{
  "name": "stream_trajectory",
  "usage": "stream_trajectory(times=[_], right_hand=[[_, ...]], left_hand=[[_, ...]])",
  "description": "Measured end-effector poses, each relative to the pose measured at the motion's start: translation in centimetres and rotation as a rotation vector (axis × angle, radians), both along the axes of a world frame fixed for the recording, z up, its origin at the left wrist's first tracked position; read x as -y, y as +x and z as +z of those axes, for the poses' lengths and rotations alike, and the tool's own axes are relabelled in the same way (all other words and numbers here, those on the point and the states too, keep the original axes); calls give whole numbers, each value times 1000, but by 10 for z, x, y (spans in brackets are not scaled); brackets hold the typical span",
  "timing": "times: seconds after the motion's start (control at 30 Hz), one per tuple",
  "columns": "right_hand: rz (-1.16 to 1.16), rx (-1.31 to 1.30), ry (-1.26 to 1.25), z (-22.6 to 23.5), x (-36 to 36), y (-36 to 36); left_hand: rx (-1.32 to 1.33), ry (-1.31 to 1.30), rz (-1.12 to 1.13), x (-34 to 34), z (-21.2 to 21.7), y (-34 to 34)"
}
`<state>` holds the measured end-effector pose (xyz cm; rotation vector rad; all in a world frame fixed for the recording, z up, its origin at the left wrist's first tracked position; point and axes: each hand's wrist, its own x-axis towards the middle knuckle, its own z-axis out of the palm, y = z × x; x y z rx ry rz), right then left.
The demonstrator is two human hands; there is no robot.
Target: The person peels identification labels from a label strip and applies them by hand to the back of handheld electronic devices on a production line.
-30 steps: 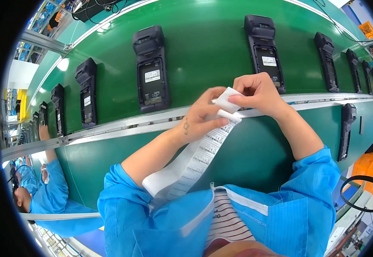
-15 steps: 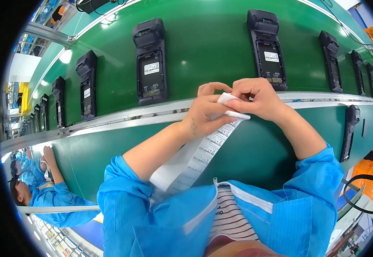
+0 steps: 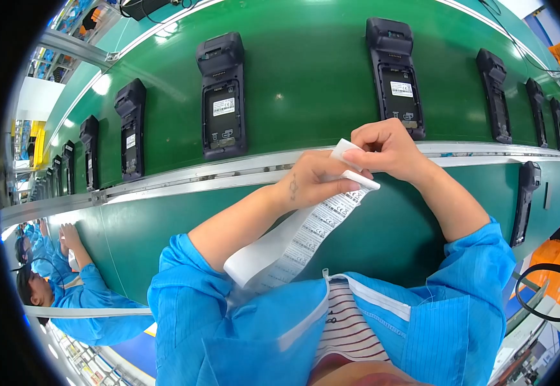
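A long strip of printed white labels (image 3: 321,222) runs from my hands down toward my chest, looping back on itself near my left forearm. My left hand (image 3: 312,177) pinches the strip close to its folded upper end, thumb on top. Against it, my right hand (image 3: 389,151) has thumb and bent fingers closed at the strip's white end flap (image 3: 346,153). Whether a single label is between the right fingertips is hidden. Beyond my hands, a dark handheld terminal (image 3: 395,74) lies on the green belt with its back compartment uncovered and a white label inside.
More dark terminals, such as one to the left (image 3: 222,96), lie spaced along the green belt (image 3: 293,77). A metal rail (image 3: 164,177) divides belt and bench. Another terminal (image 3: 525,202) rests on the bench at right. A co-worker in blue (image 3: 80,283) sits at far left.
My left hand has moved slightly down, and its fingers have drawn away from the right hand's. The terminals on the belt have shifted slightly left in view.
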<state>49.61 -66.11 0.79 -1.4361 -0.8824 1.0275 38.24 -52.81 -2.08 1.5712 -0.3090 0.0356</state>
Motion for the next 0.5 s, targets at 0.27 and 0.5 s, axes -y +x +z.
stream_trajectory(times=[0.27, 0.5], right_hand=[[-246, -195, -28, -2, 4, 6], [-324, -146, 75, -9, 10, 8]], left_hand=[[-37, 250, 262, 5, 6, 2], [-116, 242, 336, 11, 2, 6]])
